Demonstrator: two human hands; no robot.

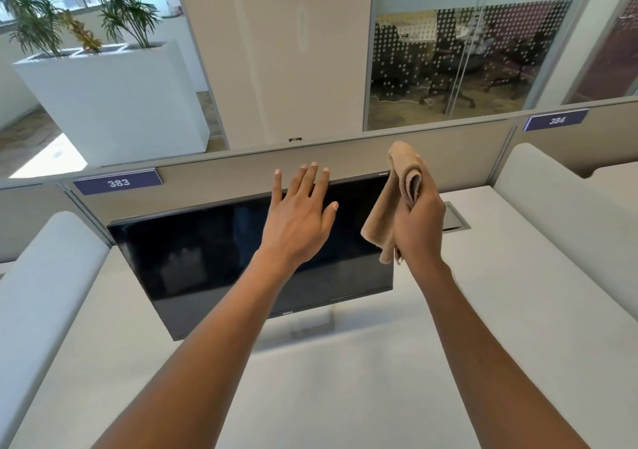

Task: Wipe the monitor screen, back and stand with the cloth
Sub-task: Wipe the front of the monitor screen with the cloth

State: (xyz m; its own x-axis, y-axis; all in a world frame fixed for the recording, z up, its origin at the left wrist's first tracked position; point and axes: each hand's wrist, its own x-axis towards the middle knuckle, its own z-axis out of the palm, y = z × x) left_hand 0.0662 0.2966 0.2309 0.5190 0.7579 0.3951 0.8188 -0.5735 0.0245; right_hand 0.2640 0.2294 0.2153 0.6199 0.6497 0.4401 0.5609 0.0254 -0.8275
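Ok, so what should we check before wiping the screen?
1. Cloth in the right hand: ok, gripped.
2. Cloth on the screen: not ok, seems held off its right edge.
3. Left hand steadying the screen: cannot tell, open fingers by its top edge.
4. Screen off: ok, dark.
5. Stand on the desk: ok.

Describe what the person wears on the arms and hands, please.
Nothing shows: the left hand and right hand are bare, without gloves, rings or watch. Both forearms are bare up to the frame edge; no sleeve is visible.
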